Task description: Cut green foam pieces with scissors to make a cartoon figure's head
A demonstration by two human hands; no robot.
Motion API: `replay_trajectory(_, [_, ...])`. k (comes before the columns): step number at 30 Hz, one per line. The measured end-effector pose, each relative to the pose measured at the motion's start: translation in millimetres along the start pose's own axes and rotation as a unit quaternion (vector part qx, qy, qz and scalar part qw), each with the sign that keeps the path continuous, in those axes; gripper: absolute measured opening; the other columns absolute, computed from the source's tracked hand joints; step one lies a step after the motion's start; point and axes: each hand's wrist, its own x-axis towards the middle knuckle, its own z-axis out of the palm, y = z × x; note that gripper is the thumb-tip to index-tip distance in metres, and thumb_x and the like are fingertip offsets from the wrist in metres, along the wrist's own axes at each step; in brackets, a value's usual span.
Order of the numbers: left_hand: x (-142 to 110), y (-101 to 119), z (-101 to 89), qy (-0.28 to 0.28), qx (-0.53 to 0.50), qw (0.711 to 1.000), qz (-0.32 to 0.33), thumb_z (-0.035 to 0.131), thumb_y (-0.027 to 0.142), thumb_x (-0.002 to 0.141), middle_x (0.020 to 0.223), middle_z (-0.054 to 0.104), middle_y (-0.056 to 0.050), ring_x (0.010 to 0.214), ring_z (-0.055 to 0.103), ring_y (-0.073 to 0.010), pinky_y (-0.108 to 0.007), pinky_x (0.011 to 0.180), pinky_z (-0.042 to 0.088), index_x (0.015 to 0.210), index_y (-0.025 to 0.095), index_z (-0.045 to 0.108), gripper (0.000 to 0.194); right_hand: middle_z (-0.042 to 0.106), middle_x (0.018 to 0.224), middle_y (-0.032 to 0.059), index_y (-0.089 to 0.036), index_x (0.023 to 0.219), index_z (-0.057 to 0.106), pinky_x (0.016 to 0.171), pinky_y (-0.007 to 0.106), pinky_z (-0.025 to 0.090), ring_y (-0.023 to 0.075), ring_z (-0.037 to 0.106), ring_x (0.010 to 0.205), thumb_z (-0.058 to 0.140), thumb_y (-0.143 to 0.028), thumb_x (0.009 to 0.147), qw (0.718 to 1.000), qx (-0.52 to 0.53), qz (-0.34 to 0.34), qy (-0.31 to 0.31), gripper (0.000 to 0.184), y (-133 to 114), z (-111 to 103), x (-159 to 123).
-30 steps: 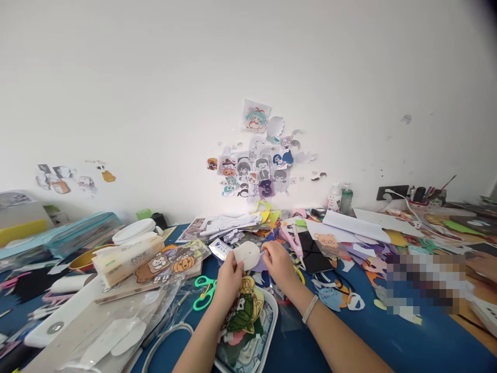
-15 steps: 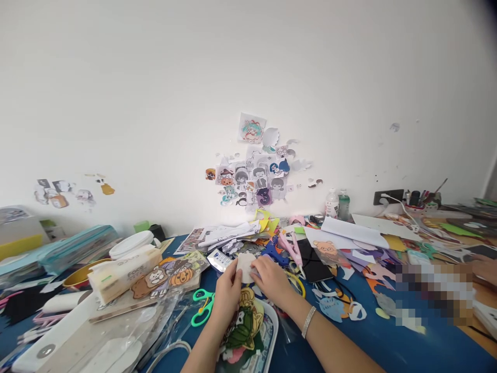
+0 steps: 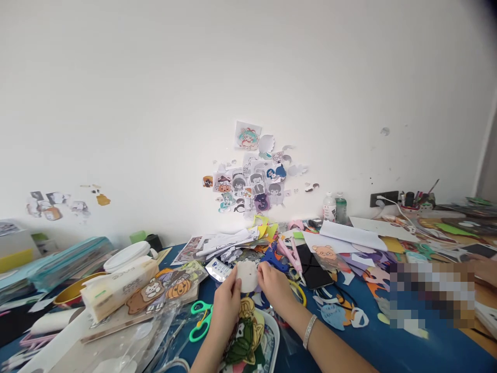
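Note:
Between my two hands is a small whitish cut-out piece [image 3: 247, 275] with a wavy edge, possibly felt or paper. My left hand [image 3: 229, 292] grips its left side, thumb against the face. At its right edge my right hand [image 3: 273, 282] pinches with thumb and bent fingers. Just below the hands lies a white-rimmed tray [image 3: 276, 336] holding cut-out figures, among them a green and yellow felt piece [image 3: 244, 339]. Green-handled scissors [image 3: 201, 321] rest left of my left forearm. A blue glue gun [image 3: 274, 255] and a pink pen-like tool [image 3: 291, 256] lie beyond my right hand.
A black phone [image 3: 315, 267] and paper scraps [image 3: 334, 316] lie to the right. On the left are a tissue pack [image 3: 118, 290] and a clear teal case [image 3: 70, 264]. Two bottles [image 3: 334, 208] stand by the wall. Another person's hand [image 3: 481, 272] shows at the far right.
My right fingers have moved from over the whitish piece to its right edge, so more of its face shows. The camera view has shifted slightly.

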Motion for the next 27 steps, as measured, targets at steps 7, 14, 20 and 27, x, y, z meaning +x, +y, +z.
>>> replay_trajectory(7, [-2,3,0.8,0.002,-0.013,1.000,-0.008,0.039,0.035,0.079,0.124,0.053,-0.015,0.115,0.049,-0.0254,-0.037,0.097,0.039,0.121,0.005,0.049,0.053,0.059,0.061,0.0037,-0.017,0.081,0.048,0.042,0.024,0.023,0.0183,0.057,0.051,0.038,-0.016,0.087,0.994,0.073,0.080,-0.003,0.012,-2,-3,0])
replay_trajectory(14, [-2,3,3.7,0.024,-0.029,0.999,-0.007,0.038,0.029,0.080,0.127,0.052,-0.011,0.119,0.045,-0.0228,-0.036,0.100,0.036,0.122,0.011,0.050,0.047,0.056,0.059,-0.0001,-0.019,0.074,0.045,0.044,0.021,0.037,0.0150,0.056,0.050,0.035,-0.016,0.083,0.960,0.246,0.134,-0.007,0.014,8,6,5])
replay_trajectory(20, [-2,3,5.0,0.019,-0.027,0.999,-0.002,0.037,0.028,0.081,0.127,0.052,-0.009,0.120,0.044,-0.0220,-0.035,0.100,0.036,0.123,0.013,0.049,0.046,0.052,0.048,-0.0050,-0.021,0.072,0.043,0.042,0.022,0.042,0.0137,0.055,0.041,0.037,-0.018,0.082,0.922,0.354,0.156,-0.019,0.012,9,12,6])
replay_trajectory(27, [-2,5,-1.6,0.017,0.001,0.999,-0.033,0.036,0.029,0.081,0.124,0.053,-0.015,0.116,0.048,-0.0269,-0.038,0.095,0.040,0.122,0.007,0.049,0.048,0.061,0.056,0.0018,-0.021,0.074,0.042,0.041,0.025,0.042,0.0154,0.056,0.041,0.026,-0.016,0.085,0.912,0.362,0.193,0.018,0.020,25,9,14])
